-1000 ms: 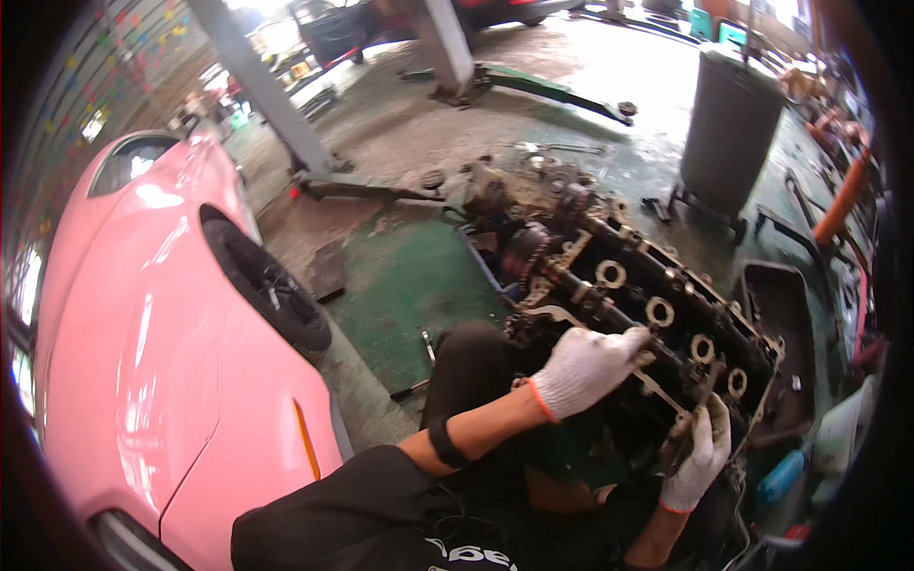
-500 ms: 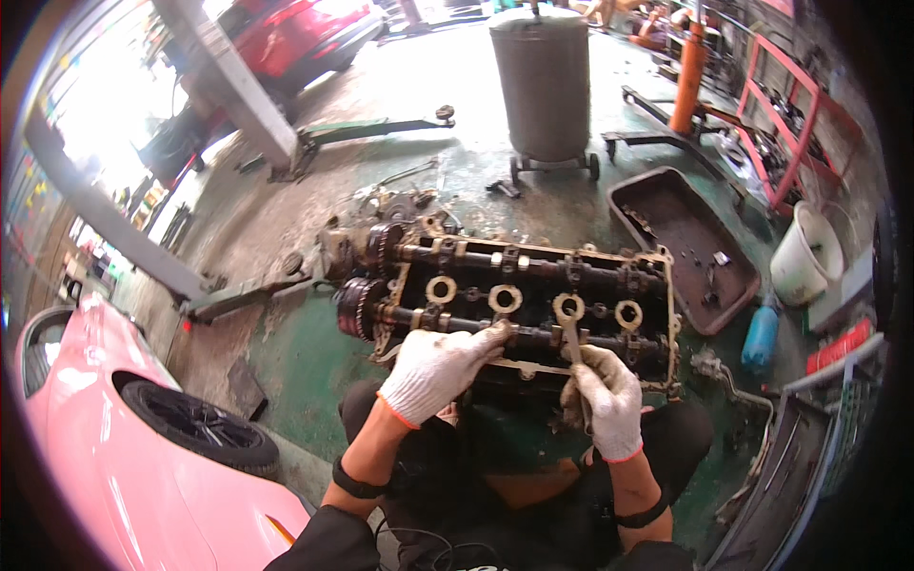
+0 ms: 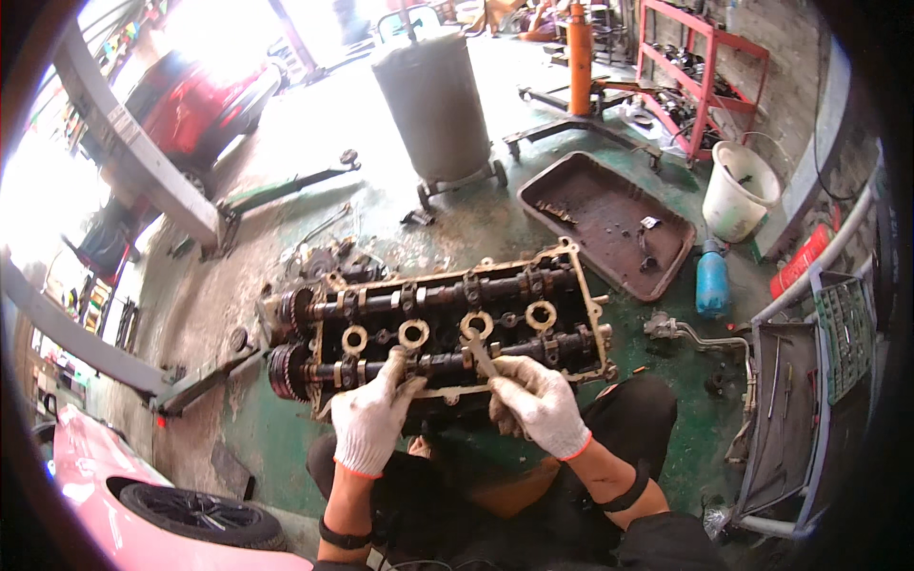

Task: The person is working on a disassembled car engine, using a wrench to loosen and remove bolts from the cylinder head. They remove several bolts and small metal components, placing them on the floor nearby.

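A cylinder head [image 3: 447, 392] with two long camshafts [image 3: 419, 365] lies in front of me, with toothed gears [image 3: 288, 371] at its left end. White knit gloves cover both hands. My left hand [image 3: 368, 419] rests at the near camshaft, index finger stretched out and thumb apart; the other fingers are partly hidden. My right hand [image 3: 538, 404] is closed around a metal wrench [image 3: 479, 354], whose head reaches over the near camshaft beside a pale ring-shaped opening [image 3: 476, 326]. The wrench's lower end is hidden by the glove.
Beyond the head lies a brown tray [image 3: 547, 176] with small parts. A grey wheeled tank [image 3: 433, 109], white bucket [image 3: 741, 195] and blue bottle [image 3: 710, 281] stand around. At right is a tool cart [image 3: 762, 419]; at left, a pink car [image 3: 105, 466] and lift arm [image 3: 214, 371].
My view has turned right, so the scene sits further left. My left hand's index finger now points more upward, thumb apart. The wrench stays in my right hand, tilted more to the left.
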`<state>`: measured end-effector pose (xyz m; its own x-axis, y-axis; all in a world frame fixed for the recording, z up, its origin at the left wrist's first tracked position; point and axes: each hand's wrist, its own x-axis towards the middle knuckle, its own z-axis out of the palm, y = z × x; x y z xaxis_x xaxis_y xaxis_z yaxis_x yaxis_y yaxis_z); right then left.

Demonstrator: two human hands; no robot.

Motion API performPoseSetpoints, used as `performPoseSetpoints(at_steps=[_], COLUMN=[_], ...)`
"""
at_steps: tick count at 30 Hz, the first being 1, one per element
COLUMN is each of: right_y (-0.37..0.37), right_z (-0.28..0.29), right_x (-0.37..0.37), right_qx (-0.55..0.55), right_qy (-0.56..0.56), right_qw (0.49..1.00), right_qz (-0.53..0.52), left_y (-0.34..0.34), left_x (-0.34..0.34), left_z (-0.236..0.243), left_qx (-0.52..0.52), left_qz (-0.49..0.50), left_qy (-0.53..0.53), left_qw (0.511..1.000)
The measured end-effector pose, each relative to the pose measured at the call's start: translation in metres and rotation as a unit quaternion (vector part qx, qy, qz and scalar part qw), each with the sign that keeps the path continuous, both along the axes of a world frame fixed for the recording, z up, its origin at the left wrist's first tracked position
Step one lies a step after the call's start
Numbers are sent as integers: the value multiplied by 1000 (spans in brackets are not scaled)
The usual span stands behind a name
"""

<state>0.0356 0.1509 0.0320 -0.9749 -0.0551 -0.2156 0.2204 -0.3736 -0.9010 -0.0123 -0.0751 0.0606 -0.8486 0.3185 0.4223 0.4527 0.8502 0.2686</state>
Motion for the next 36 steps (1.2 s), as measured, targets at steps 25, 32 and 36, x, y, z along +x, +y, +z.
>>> performPoseSetpoints(at_steps=[25, 32, 36], right_y=[2, 1, -2], right_z=[-1, -1, -5], right_x=[-2, -3, -2], right_qx=[25, 56, 41], right_qy=[12, 2, 32], right_qw=[999, 998, 999], right_qz=[23, 24, 1], left_y=[-3, 2, 3], left_x=[-5, -7, -3], left_z=[8, 8, 5], left_qx=[13, 30, 52], left_qz=[-60, -13, 27], left_qy=[-81, -129, -125], left_qw=[995, 991, 990])
